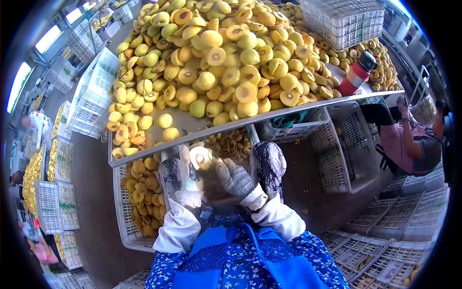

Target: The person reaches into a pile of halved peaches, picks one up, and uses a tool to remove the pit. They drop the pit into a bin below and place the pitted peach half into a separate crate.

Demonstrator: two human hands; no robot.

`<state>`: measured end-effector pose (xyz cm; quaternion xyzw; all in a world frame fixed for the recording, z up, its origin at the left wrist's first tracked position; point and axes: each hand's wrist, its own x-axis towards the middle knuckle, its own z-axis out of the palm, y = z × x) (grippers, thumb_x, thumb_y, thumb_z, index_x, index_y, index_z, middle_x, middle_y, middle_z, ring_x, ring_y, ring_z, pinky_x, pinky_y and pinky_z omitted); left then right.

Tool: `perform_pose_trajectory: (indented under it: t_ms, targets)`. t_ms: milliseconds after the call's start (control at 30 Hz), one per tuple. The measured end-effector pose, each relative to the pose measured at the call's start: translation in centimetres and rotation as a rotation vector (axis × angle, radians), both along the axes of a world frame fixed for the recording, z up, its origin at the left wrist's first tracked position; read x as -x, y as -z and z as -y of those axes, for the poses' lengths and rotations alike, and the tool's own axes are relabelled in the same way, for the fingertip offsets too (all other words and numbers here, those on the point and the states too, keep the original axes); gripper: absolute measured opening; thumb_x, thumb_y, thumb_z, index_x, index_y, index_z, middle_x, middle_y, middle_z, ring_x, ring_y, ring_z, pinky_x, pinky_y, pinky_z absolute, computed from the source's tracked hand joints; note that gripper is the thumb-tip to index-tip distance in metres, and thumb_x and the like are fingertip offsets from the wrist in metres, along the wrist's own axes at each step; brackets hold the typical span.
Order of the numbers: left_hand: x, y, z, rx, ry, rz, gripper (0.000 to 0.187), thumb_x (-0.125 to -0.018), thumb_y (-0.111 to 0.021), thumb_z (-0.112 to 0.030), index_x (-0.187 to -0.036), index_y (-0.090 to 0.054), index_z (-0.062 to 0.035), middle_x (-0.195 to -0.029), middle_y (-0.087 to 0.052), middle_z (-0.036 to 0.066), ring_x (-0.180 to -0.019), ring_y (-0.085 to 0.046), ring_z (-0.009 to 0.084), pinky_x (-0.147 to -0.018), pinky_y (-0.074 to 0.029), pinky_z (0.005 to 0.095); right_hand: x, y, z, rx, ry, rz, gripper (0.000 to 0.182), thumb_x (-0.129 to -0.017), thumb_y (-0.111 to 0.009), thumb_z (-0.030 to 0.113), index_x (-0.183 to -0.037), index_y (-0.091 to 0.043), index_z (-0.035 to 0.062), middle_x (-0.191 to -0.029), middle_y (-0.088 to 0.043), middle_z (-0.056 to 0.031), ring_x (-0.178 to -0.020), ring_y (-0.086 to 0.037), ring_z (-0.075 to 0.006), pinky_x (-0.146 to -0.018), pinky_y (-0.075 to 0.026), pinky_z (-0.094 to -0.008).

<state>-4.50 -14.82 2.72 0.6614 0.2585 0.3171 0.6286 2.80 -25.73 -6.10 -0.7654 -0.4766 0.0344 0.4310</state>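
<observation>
In a pale glove, my left hand grips a halved yellow peach, its cut face with a brown pit hollow turned up. My right hand, in a grey knit glove, is beside that half with its fingers curled together; whether it holds something small is hidden. Both hands are above my lap, just below the near edge of a metal table. A big heap of yellow peach halves covers much of the table. Beneath the edge, a bin of brownish pits and scraps is partly visible.
A white crate of peach halves stands by my left leg. Crates are under the table on the right. A red bottle and a white crate rest on the table. Another person sits at right.
</observation>
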Motion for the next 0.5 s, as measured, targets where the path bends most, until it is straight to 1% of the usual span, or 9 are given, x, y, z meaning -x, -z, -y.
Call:
perform_pose_trajectory:
  t_ms: [33,67,100,133,200,267,333,433,500]
  targets:
    - [-0.2,0.1,0.1,0.325,0.011,0.068,0.026,-0.093,-0.044,-0.018,-0.114,-0.048,-0.0044,-0.091,-0.064,0.01,-0.079,-0.063,0.0223,-0.075,-0.05,0.0316,0.2,-1.6,0.6,0.096,-0.037,-0.091,0.029,-0.092,-0.046,0.023,-0.111,-0.054,0.0031,-0.093,-0.059,-0.0211,-0.077,-0.059,-0.0371,-0.063,-0.047,-0.0439]
    - [-0.3,0.0,0.3,0.328,0.02,0.082,0.031,-0.094,-0.042,-0.026,-0.112,-0.049,-0.0017,-0.089,-0.064,0.011,-0.076,-0.062,0.0209,-0.071,-0.05,0.0299,0.3,-2.4,0.9,0.191,-0.07,-0.182,0.029,-0.092,-0.045,0.023,-0.111,-0.054,0.0037,-0.093,-0.058,-0.0228,-0.077,-0.058,-0.0395,-0.062,-0.046,-0.0469]
    - [-0.5,-0.2,0.5,0.33,0.031,0.098,0.039,-0.095,-0.041,-0.034,-0.109,-0.051,0.0011,-0.087,-0.063,0.012,-0.073,-0.062,0.0194,-0.067,-0.051,0.0282,0.6,-1.2,0.7,0.093,-0.038,-0.292,0.029,-0.092,-0.043,0.025,-0.111,-0.054,0.0068,-0.09,-0.056,-0.0234,-0.072,-0.058,-0.0407,-0.06,-0.045,-0.0504]
    - [-0.6,-0.4,0.7,0.333,0.04,0.114,0.048,-0.096,-0.04,-0.041,-0.107,-0.052,0.0038,-0.086,-0.062,0.012,-0.07,-0.061,0.018,-0.063,-0.052,0.0265,0.8,-1.4,0.7,0.089,-0.041,-0.238,0.029,-0.092,-0.042,0.024,-0.112,-0.054,0.0069,-0.09,-0.056,-0.0233,-0.072,-0.057,-0.0409,-0.06,-0.045,-0.0503]
    - [-0.5,-0.4,1.0,0.17,0.041,0.038,0.047,-0.095,-0.041,-0.041,-0.106,-0.052,0.0035,-0.084,-0.061,0.011,-0.068,-0.06,0.0174,-0.061,-0.051,0.0258,0.9,-2.0,0.7,0.08,-0.053,-0.128,0.029,-0.092,-0.041,0.023,-0.113,-0.053,0.0072,-0.088,-0.055,-0.0232,-0.072,-0.057,-0.0413,-0.06,-0.045,-0.0501]
    - [-0.6,1.1,0.9,0.235,0.026,0.073,0.047,-0.095,-0.041,-0.042,-0.106,-0.052,0.0031,-0.082,-0.06,0.01,-0.067,-0.059,0.0168,-0.06,-0.05,0.0252,1.1,-1.0,0.4,0.061,-0.059,-0.074,0.03,-0.091,-0.04,0.02,-0.116,-0.052,0.0069,-0.092,-0.055,-0.024,-0.073,-0.057,-0.0418,-0.061,-0.045,-0.0491]
    - [-0.9,4.2,0.5,0.53,-0.005,0.212,0.047,-0.095,-0.041,-0.042,-0.106,-0.052,0.0026,-0.082,-0.06,0.01,-0.066,-0.058,0.0161,-0.06,-0.049,0.0247,1.5,-0.3,0.1,0.0,-0.062,-0.082,0.031,-0.09,-0.041,0.018,-0.117,-0.051,0.0069,-0.093,-0.055,-0.0243,-0.074,-0.057,-0.0415,-0.061,-0.046,-0.0484]
    - [-0.8,4.2,1.5,0.413,-0.074,0.195,0.046,-0.096,-0.04,-0.042,-0.102,-0.054,0.0016,-0.079,-0.059,0.009,-0.067,-0.057,0.0153,-0.061,-0.049,0.0249,2.1,0.7,-0.2,-0.104,-0.116,-0.126,0.033,-0.089,-0.041,0.015,-0.12,-0.049,0.0066,-0.094,-0.055,-0.0238,-0.076,-0.057,-0.0414,-0.063,-0.046,-0.0474]
    - [-0.7,4.8,1.5,0.419,-0.104,0.175,0.046,-0.096,-0.039,-0.042,-0.099,-0.055,0.0009,-0.079,-0.059,0.008,-0.068,-0.057,0.0149,-0.062,-0.049,0.0247,2.2,-0.5,0.5,0.065,-0.123,-0.039,0.034,-0.089,-0.041,0.015,-0.121,-0.049,0.006,-0.096,-0.055,-0.0243,-0.078,-0.057,-0.0418,-0.064,-0.046,-0.047]
